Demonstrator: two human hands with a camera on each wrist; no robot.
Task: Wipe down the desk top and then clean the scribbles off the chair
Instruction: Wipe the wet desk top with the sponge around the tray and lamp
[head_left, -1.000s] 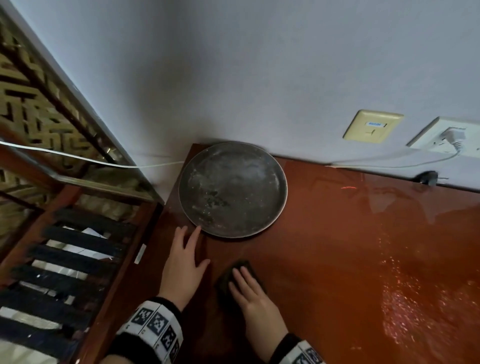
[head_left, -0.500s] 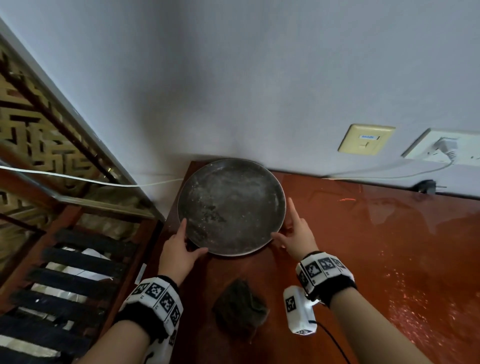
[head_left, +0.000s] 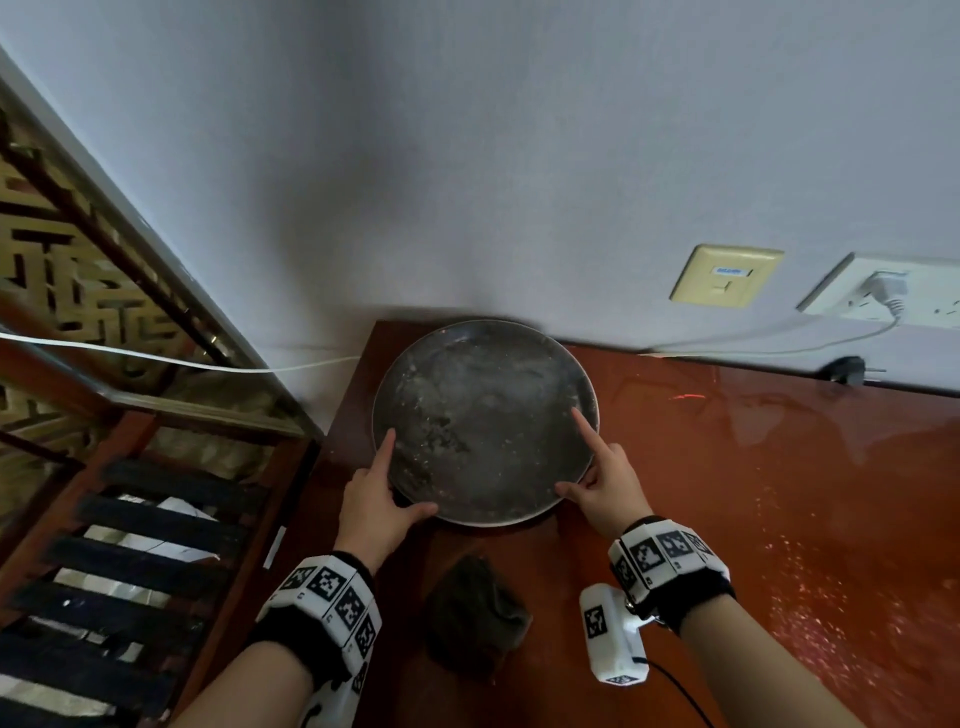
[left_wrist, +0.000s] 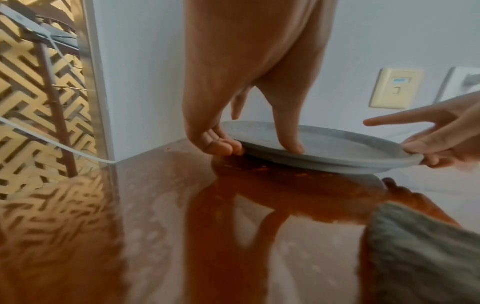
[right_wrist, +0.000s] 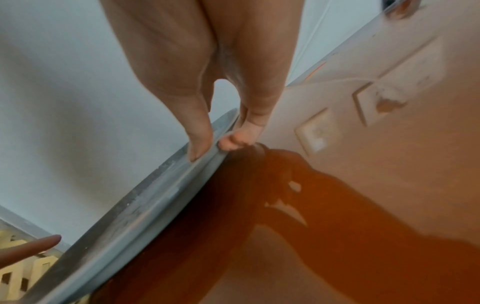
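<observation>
A round grey metal tray (head_left: 483, 421) sits at the far left corner of the glossy red-brown desk top (head_left: 753, 493), its near edge lifted off the wood. My left hand (head_left: 376, 499) pinches the tray's near-left rim (left_wrist: 259, 144), thumb on top and fingers under. My right hand (head_left: 597, 483) pinches the near-right rim (right_wrist: 205, 162) the same way, forefinger pointing out over the tray. A crumpled dark grey cloth (head_left: 475, 613) lies loose on the desk between my wrists, also in the left wrist view (left_wrist: 426, 253). No chair is in view.
A white wall (head_left: 467, 156) stands right behind the tray, with a cream socket plate (head_left: 726, 275) and a white outlet (head_left: 883, 293) with a plug and cord. A black plug (head_left: 847, 370) lies at the desk's back edge. Wooden lattice and slats (head_left: 104, 519) stand left of the desk.
My right hand left the cloth on the desk and went to the tray's right rim; my left hand took the left rim. Both now pinch it, and the near edge has come up.
</observation>
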